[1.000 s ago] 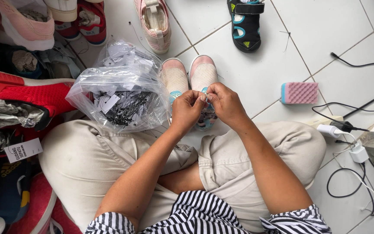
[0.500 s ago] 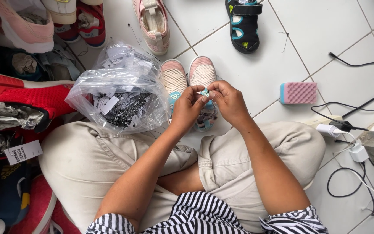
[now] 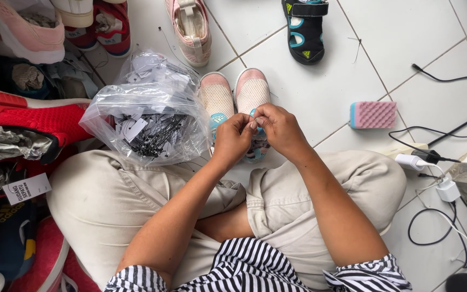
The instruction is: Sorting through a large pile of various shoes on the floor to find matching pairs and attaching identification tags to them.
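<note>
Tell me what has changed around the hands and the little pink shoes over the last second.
Hardly anything. The left hand and right hand remain pressed together, fingertips meeting over the pair of small pink mesh shoes; no visible grasp or release. The clear plastic bag of black tag fasteners and pink ridged sponge stayed put.

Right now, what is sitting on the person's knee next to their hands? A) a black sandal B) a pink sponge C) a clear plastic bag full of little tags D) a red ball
C: the clear plastic bag, stuffed with small tags and black strings, rests on the knee beside the left hand; the pink sponge and black sandal lie off on the tiled floor.
</note>
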